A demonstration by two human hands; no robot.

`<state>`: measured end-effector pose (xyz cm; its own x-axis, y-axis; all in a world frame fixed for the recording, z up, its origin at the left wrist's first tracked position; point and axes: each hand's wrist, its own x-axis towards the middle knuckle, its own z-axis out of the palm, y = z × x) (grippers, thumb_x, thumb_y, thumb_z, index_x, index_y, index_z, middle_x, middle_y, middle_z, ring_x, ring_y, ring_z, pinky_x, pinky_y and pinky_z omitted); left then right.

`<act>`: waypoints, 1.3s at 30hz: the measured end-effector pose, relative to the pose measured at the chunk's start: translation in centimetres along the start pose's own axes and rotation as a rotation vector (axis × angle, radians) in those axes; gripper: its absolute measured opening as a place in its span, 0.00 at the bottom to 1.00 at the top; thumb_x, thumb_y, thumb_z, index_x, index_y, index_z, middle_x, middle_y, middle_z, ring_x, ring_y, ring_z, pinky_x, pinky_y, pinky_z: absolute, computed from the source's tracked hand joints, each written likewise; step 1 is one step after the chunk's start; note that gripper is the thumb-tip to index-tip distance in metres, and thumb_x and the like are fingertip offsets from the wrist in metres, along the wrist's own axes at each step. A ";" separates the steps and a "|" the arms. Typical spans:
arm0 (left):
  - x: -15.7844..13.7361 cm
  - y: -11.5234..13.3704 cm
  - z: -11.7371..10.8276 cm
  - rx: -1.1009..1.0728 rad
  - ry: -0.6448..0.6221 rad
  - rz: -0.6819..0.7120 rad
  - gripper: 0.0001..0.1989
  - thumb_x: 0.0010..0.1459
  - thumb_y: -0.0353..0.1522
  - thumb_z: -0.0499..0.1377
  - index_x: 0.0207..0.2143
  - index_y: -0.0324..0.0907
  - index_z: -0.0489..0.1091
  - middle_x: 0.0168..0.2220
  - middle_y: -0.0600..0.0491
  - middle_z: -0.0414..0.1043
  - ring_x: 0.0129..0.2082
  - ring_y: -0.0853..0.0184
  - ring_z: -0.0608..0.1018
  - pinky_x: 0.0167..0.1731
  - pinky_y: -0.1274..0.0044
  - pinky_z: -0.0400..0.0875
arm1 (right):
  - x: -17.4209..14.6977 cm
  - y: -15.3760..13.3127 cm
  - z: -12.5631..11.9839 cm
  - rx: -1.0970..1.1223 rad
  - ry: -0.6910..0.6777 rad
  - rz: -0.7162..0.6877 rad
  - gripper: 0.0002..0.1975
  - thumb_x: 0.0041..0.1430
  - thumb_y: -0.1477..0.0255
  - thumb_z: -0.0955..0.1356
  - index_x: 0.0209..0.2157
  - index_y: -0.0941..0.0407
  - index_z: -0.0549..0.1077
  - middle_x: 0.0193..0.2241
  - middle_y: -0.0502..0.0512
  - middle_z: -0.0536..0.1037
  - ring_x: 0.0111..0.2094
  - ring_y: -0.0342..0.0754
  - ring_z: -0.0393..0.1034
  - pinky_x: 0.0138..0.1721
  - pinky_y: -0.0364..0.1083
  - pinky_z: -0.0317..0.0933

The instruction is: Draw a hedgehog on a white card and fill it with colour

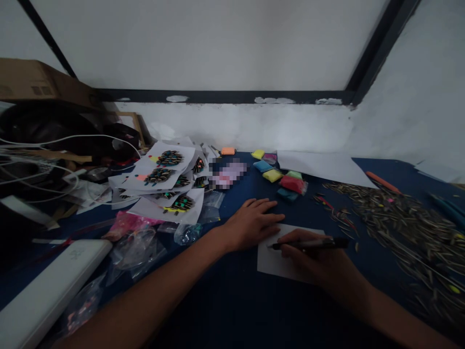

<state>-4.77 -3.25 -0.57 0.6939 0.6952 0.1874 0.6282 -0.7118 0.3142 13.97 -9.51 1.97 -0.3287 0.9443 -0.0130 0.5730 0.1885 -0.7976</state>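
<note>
My right hand (308, 257) grips a black pen (319, 244), its tip close to a small white sheet of paper (279, 266). I cannot tell whether any mark is on the sheet. My left hand (250, 222) lies flat with fingers outstretched, its fingertips over the sheet's upper left edge. Beyond the left hand sit several small coloured packets, among them a red one (292, 184), a yellow one (272, 175) and a blue one (262, 166).
Sheets with seed-covered figures (158, 175) are piled at the left, near clear plastic bags (136, 249) and a long white box-like object (61, 291). Striped seeds (392, 218) spread across the right, by an orange tool (382, 182). A larger white sheet (319, 165) lies at the back.
</note>
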 end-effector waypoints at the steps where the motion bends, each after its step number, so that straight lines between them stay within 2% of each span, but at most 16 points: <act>1: 0.0 0.0 0.0 -0.002 -0.001 0.000 0.20 0.64 0.40 0.50 0.57 0.49 0.64 0.63 0.48 0.54 0.64 0.58 0.56 0.60 0.62 0.51 | 0.0 0.0 0.0 -0.004 -0.004 0.003 0.10 0.57 0.63 0.65 0.30 0.53 0.74 0.23 0.49 0.75 0.23 0.44 0.67 0.24 0.42 0.61; 26: -0.1 -0.1 0.0 -0.007 0.009 0.008 0.20 0.64 0.41 0.49 0.57 0.50 0.63 0.64 0.49 0.53 0.64 0.59 0.56 0.60 0.61 0.50 | -0.3 -0.2 -1.1 -0.048 -0.049 -0.002 0.11 0.58 0.65 0.64 0.28 0.55 0.73 0.20 0.49 0.72 0.21 0.43 0.67 0.21 0.41 0.59; 39: -0.1 -0.2 0.2 0.007 0.007 0.013 0.20 0.65 0.41 0.48 0.57 0.50 0.63 0.64 0.49 0.53 0.64 0.59 0.56 0.60 0.61 0.51 | -0.5 -0.2 -2.0 -0.131 -0.024 -0.031 0.11 0.57 0.66 0.63 0.26 0.55 0.72 0.18 0.49 0.72 0.19 0.43 0.67 0.19 0.41 0.58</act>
<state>-4.89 -3.21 -0.83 0.6992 0.6869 0.1981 0.6219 -0.7211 0.3055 15.53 -9.51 3.38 -0.3649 0.9310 -0.0053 0.6546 0.2525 -0.7125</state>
